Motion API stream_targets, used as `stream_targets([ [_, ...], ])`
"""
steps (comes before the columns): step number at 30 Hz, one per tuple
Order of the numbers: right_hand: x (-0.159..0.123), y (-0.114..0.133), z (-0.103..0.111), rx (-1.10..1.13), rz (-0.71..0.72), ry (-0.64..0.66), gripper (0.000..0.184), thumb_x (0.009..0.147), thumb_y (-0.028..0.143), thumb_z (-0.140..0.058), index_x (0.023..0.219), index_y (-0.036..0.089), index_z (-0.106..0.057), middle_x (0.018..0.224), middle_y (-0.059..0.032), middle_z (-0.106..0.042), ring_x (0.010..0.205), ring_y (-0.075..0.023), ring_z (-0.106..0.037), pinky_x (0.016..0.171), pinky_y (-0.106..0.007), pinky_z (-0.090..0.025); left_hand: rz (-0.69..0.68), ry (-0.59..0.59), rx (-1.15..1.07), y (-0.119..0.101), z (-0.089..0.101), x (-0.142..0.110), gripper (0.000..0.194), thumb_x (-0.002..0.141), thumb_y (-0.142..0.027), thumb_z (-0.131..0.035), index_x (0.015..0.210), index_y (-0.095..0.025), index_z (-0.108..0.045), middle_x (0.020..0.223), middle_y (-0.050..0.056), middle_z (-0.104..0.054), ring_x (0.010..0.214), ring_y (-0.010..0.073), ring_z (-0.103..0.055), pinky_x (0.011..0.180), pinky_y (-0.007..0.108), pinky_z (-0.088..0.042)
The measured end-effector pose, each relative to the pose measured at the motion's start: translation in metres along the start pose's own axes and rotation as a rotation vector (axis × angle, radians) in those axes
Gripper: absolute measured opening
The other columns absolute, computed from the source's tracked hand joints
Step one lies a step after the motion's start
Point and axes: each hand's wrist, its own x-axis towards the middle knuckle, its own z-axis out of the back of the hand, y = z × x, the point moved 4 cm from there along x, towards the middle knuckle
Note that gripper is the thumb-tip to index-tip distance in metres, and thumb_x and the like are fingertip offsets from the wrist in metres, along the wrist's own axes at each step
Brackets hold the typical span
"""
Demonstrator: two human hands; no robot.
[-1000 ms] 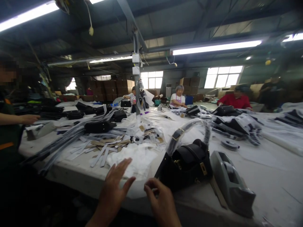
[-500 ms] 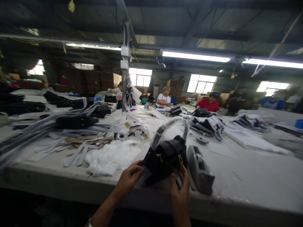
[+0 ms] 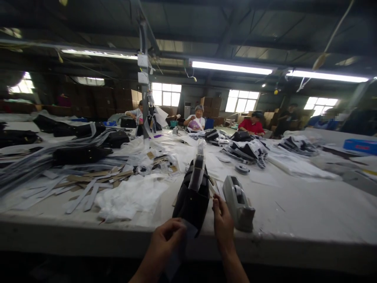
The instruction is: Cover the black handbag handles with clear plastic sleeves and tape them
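The black handbag (image 3: pixel 192 206) has turned end-on.

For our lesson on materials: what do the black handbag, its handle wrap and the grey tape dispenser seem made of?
Black handbag: leather or imitation leather, perhaps, given its smooth, dull surface. Handle wrap: probably plastic film, glossy and translucent. Grey tape dispenser: likely hard plastic, judging by its smooth, moulded shape.

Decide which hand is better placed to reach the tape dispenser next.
Probably the right hand: it is right beside the tape dispenser, while the left hand seems to pinch a translucent sheet.
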Motion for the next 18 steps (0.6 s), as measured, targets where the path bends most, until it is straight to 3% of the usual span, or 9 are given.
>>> stream_targets([
  [3, -0.035, 0.013, 0.017, -0.134, -0.009, -0.049, 0.044, 0.089, 0.055, -0.055, 0.111, 0.018, -0.065, 0.114, -0.012, -0.067, 0.096, -0.027, -0.064, 0.087, -0.038, -0.048, 0.088, 0.037, -0.107, 0.001, -0.002, -0.014, 0.033, 0.076, -0.049, -0.071, 0.074, -0.016, -0.074, 0.105, 0.008, -0.073, 0.093, 0.0263, -0.066, 0.078, 0.029, -0.05],
  [6, -0.064, 0.02, 0.006, -0.076, -0.104, 0.245, 0.044, 0.088, 0.058, -0.055, 0.1, 0.018, -0.071, 0.089, -0.0075, -0.069, 0.077, -0.0226, -0.063, 0.071, -0.032, -0.049, 0.131, 0.09, -0.09, 0.009, -0.003, -0.025, 0.032, 0.079, -0.047, -0.07, 0.078, -0.016, -0.075, 0.098, 0.008, -0.074, 0.09, 0.0258, -0.066, 0.077, 0.029, -0.05],
  [8, -0.073, 0.022, -0.008, 0.042, -0.246, 0.44, 0.05, 0.085, 0.06, -0.057, 0.105, 0.018, -0.072, 0.077, -0.0044, -0.067, 0.064, -0.0191, -0.059, 0.058, -0.029, -0.046, 0.153, 0.116, -0.067, 0.013, -0.004, -0.032, 0.031, 0.08, -0.046, -0.069, 0.082, -0.016, -0.076, 0.092, 0.008, -0.075, 0.088, 0.025, -0.066, 0.077, 0.028, -0.05],
  [10, -0.075, 0.024, -0.021, 0.155, -0.353, 0.531, 0.05, 0.08, 0.059, -0.065, 0.105, 0.016, -0.073, 0.067, -0.0012, -0.064, 0.058, -0.0162, -0.055, 0.053, -0.026, -0.042, 0.174, 0.114, -0.048, 0.015, -0.004, -0.038, 0.031, 0.081, -0.046, -0.069, 0.084, -0.016, -0.077, 0.087, 0.007, -0.076, 0.086, 0.0245, -0.067, 0.075, 0.028, -0.05],
  [13, -0.069, 0.028, -0.035, 0.238, -0.39, 0.59, 0.042, 0.075, 0.053, -0.073, 0.088, 0.013, -0.074, 0.059, 0.0016, -0.059, 0.055, -0.0129, -0.05, 0.052, -0.024, -0.038, 0.185, 0.07, -0.048, 0.014, 0.001, -0.044, 0.03, 0.08, -0.046, -0.069, 0.085, -0.017, -0.077, 0.098, 0.008, -0.076, 0.093, 0.0265, -0.068, 0.079, 0.029, -0.051],
  [16, -0.064, 0.032, -0.038, 0.182, -0.315, 0.563, 0.037, 0.076, 0.05, -0.073, 0.085, 0.014, -0.072, 0.061, 0.0014, -0.061, 0.055, -0.0129, -0.052, 0.053, -0.024, -0.04, 0.189, -0.037, -0.094, 0.015, 0.016, -0.052, 0.029, 0.077, -0.047, -0.072, 0.079, -0.018, -0.076, 0.119, 0.01, -0.072, 0.11, 0.0301, -0.065, 0.087, 0.03, -0.051],
  [18, -0.065, 0.037, -0.039, 0.128, -0.234, 0.565, 0.034, 0.08, 0.049, -0.069, 0.085, 0.015, -0.071, 0.058, 0.0018, -0.06, 0.054, -0.0134, -0.053, 0.054, -0.024, -0.042, 0.228, -0.13, -0.115, 0.02, 0.029, -0.058, 0.031, 0.074, -0.048, -0.075, 0.08, -0.017, -0.075, 0.109, 0.01, -0.076, 0.102, 0.0295, -0.068, 0.083, 0.03, -0.054],
])
